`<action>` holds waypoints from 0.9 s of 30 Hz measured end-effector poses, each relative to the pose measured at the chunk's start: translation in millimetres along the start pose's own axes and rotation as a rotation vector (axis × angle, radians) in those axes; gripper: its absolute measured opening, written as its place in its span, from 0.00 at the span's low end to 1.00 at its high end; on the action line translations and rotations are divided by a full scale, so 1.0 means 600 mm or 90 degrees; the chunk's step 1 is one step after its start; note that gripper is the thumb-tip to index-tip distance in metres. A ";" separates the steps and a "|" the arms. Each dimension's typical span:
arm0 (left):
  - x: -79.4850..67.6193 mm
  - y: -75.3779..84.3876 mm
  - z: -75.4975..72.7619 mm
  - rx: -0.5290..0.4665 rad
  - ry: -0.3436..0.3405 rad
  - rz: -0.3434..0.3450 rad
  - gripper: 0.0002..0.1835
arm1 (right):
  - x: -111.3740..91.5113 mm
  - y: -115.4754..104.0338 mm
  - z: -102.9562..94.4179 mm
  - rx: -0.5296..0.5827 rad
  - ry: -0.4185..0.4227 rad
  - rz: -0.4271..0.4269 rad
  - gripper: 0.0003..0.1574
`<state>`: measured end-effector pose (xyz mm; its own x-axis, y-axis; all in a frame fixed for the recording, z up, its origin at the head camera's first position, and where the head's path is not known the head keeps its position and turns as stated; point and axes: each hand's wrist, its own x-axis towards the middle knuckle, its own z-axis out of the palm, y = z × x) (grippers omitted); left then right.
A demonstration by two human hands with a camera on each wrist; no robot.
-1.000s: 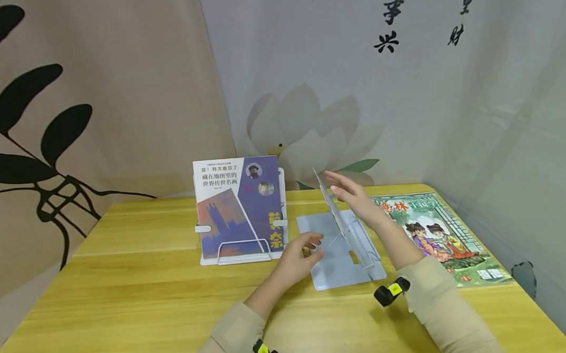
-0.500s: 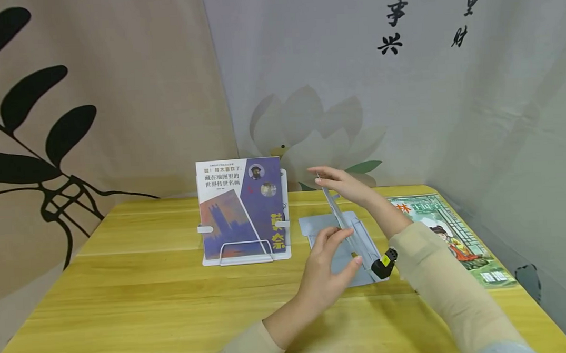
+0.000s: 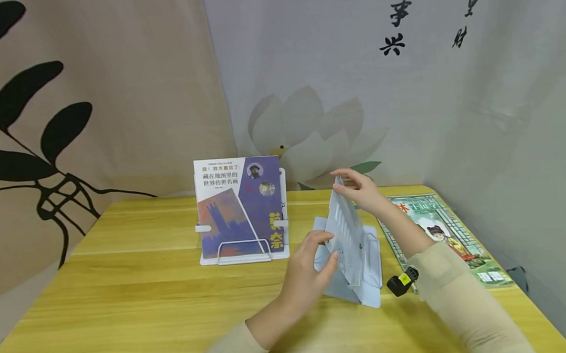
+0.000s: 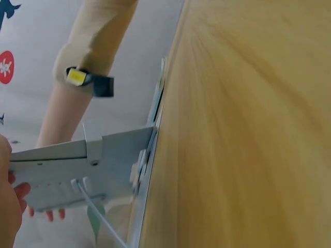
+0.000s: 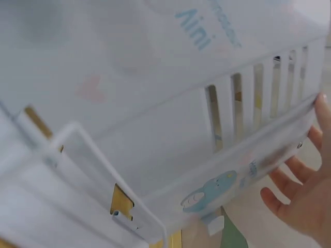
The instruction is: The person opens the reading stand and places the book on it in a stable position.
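Observation:
A pale blue-grey metal book stand stands right of centre on the table, its back panel raised. My right hand holds the panel's top corner between thumb and fingers; the right wrist view has this hand at the panel's far edge. Close by the panel's near side edge is my left hand, thumb and index finger curved and apart, fingertips right at the panel. A wire rest and a printed blue dinosaur show on the front. Behind the panel, a support rod appears in the left wrist view.
Left of the stand, a purple and white book leans upright on a white book stand. A green magazine lies flat at the right side of the wooden table. A printed curtain hangs behind.
The book stand has turned and shifted slightly right. My right hand has gone from beside the panel to its top corner. My left hand has come up to the near side of the panel.

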<state>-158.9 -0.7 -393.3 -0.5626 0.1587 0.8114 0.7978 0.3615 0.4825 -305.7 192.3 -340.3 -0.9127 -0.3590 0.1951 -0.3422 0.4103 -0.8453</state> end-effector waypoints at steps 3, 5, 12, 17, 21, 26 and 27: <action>-0.002 -0.004 -0.008 0.005 0.015 0.006 0.21 | -0.018 0.003 -0.007 -0.015 0.016 -0.005 0.30; -0.003 -0.005 -0.015 0.006 0.014 -0.005 0.23 | -0.029 0.004 -0.011 -0.032 0.025 -0.013 0.32; -0.006 -0.006 -0.036 0.002 0.004 -0.020 0.29 | -0.074 0.010 -0.021 -0.096 0.060 -0.018 0.40; -0.006 -0.006 -0.050 0.009 0.004 -0.013 0.30 | -0.110 0.014 -0.022 -0.140 0.100 -0.039 0.43; -0.006 -0.008 -0.060 0.025 -0.013 -0.012 0.30 | -0.142 0.015 -0.023 -0.166 0.142 -0.055 0.44; -0.002 -0.021 -0.070 0.047 -0.043 -0.010 0.30 | -0.176 0.015 -0.018 -0.187 0.197 -0.062 0.43; 0.000 -0.024 -0.071 0.049 -0.050 -0.011 0.30 | -0.182 0.015 -0.017 -0.193 0.209 -0.061 0.42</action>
<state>-161.3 -45.3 -386.1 -0.5934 0.2228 0.7735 0.7710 0.4332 0.4667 -211.6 243.4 -364.2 -0.8798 -0.1424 0.4535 -0.4334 0.6322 -0.6422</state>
